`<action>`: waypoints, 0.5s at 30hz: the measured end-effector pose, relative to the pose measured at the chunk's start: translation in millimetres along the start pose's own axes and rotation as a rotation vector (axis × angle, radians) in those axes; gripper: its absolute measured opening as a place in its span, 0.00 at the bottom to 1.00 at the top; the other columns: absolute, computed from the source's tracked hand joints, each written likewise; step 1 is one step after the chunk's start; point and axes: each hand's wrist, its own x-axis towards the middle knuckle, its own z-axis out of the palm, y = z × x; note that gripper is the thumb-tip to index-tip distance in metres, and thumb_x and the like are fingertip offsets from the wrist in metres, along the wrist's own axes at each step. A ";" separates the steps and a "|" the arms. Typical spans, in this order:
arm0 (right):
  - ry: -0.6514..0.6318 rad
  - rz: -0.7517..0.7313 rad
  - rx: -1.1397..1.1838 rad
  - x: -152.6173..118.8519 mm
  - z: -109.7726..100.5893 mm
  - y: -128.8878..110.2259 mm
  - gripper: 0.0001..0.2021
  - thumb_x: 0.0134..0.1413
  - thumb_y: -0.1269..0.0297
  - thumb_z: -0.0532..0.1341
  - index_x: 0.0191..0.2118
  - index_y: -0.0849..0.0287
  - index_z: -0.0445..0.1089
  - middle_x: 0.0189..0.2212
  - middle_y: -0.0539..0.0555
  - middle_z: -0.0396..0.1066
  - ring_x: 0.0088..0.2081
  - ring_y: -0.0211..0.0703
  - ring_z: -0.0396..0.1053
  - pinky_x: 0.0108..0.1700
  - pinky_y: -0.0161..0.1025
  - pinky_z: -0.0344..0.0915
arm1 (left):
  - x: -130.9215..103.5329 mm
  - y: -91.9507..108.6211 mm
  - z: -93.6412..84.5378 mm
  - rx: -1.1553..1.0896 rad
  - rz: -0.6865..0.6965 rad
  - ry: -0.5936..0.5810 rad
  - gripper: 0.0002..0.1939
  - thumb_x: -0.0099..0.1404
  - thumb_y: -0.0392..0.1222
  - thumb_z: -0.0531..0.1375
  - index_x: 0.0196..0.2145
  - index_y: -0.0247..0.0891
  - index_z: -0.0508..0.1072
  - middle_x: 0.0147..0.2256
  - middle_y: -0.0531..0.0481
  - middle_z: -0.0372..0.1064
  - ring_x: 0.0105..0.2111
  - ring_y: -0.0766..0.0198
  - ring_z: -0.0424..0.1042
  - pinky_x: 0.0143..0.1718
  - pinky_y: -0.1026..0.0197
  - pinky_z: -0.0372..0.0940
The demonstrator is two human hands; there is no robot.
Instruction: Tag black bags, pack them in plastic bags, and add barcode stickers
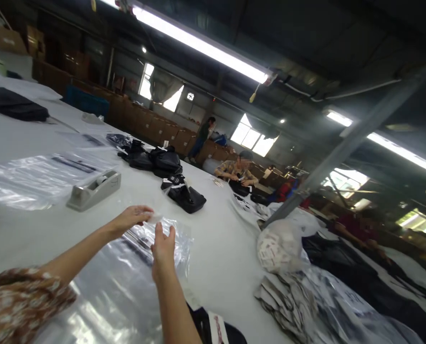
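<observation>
My left hand [134,217] and right hand [163,248] pinch the far edge of a clear bag [141,248] on the table [220,239].

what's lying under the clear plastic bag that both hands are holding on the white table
Under the clear plastic bag the white table shows through. Near the right hand, glare and dark streaks hide whatever else lies beneath it.
</observation>
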 end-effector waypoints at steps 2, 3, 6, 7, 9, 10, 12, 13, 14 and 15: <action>-0.032 -0.087 -0.092 -21.8 -20.7 -28.5 0.35 0.48 0.51 0.67 0.59 0.55 0.57 0.42 0.54 0.72 0.36 0.42 0.74 0.34 0.37 0.70 | -30.3 25.9 27.3 -0.100 0.018 -0.088 0.20 0.59 0.54 0.65 0.40 0.34 0.74 0.34 0.47 0.76 0.35 0.58 0.75 0.39 0.54 0.71; -0.037 -0.146 -0.174 -33.6 -35.5 -42.4 0.33 0.46 0.52 0.68 0.57 0.57 0.60 0.37 0.53 0.73 0.31 0.41 0.74 0.31 0.36 0.70 | -45.6 38.1 42.0 -0.150 0.023 -0.128 0.22 0.57 0.55 0.66 0.41 0.34 0.74 0.34 0.47 0.76 0.36 0.56 0.76 0.40 0.54 0.71; 0.089 -0.292 -0.433 -67.4 -102.0 -79.9 0.26 0.43 0.50 0.68 0.46 0.59 0.65 0.26 0.47 0.70 0.24 0.38 0.69 0.27 0.34 0.66 | -86.3 69.2 82.9 -0.270 0.018 -0.231 0.29 0.54 0.55 0.67 0.50 0.38 0.71 0.44 0.46 0.76 0.44 0.53 0.75 0.44 0.54 0.69; 0.175 -0.310 -0.476 -78.0 -130.8 -90.0 0.24 0.43 0.50 0.67 0.44 0.59 0.66 0.26 0.46 0.69 0.25 0.38 0.68 0.28 0.34 0.66 | -98.1 76.3 94.0 -0.287 0.010 -0.258 0.32 0.54 0.54 0.68 0.53 0.40 0.69 0.48 0.46 0.74 0.47 0.53 0.74 0.45 0.55 0.69; 0.367 -0.349 -0.554 -98.4 -193.5 -103.8 0.21 0.43 0.51 0.66 0.40 0.58 0.65 0.31 0.49 0.69 0.28 0.39 0.67 0.33 0.37 0.66 | -121.4 83.4 110.8 -0.277 -0.017 -0.293 0.34 0.53 0.54 0.68 0.56 0.43 0.67 0.51 0.45 0.72 0.48 0.52 0.73 0.45 0.55 0.69; 0.467 -0.370 -0.601 -107.9 -224.7 -106.4 0.19 0.42 0.52 0.66 0.37 0.58 0.65 0.33 0.51 0.69 0.31 0.41 0.67 0.37 0.39 0.66 | -133.9 83.0 116.4 -0.252 -0.035 -0.296 0.33 0.54 0.55 0.68 0.55 0.43 0.68 0.50 0.45 0.73 0.47 0.52 0.73 0.44 0.55 0.69; 0.634 -0.394 -0.670 -124.3 -280.3 -101.9 0.16 0.42 0.55 0.64 0.35 0.58 0.64 0.38 0.56 0.68 0.39 0.47 0.67 0.46 0.44 0.64 | -162.7 74.4 122.9 -0.180 -0.073 -0.270 0.30 0.55 0.57 0.66 0.52 0.41 0.71 0.44 0.45 0.75 0.43 0.52 0.74 0.39 0.56 0.69; 0.683 -0.395 -0.694 -131.4 -302.5 -94.9 0.14 0.43 0.57 0.64 0.35 0.58 0.64 0.40 0.58 0.68 0.42 0.50 0.67 0.48 0.46 0.62 | -179.5 66.8 124.5 -0.138 -0.095 -0.247 0.29 0.56 0.59 0.65 0.50 0.40 0.72 0.40 0.45 0.76 0.40 0.53 0.74 0.37 0.57 0.69; 0.704 -0.385 -0.713 -138.4 -320.3 -85.1 0.14 0.42 0.58 0.63 0.35 0.58 0.65 0.41 0.61 0.68 0.43 0.52 0.67 0.50 0.47 0.61 | -197.9 57.8 125.8 -0.092 -0.126 -0.222 0.29 0.56 0.61 0.64 0.49 0.40 0.72 0.36 0.46 0.76 0.37 0.53 0.74 0.34 0.57 0.68; 0.703 -0.370 -0.728 -145.7 -333.4 -73.3 0.14 0.41 0.59 0.63 0.35 0.59 0.66 0.41 0.63 0.69 0.44 0.54 0.67 0.50 0.48 0.61 | -217.3 47.8 127.3 -0.045 -0.165 -0.200 0.29 0.55 0.63 0.63 0.47 0.40 0.73 0.33 0.47 0.75 0.35 0.52 0.74 0.32 0.57 0.67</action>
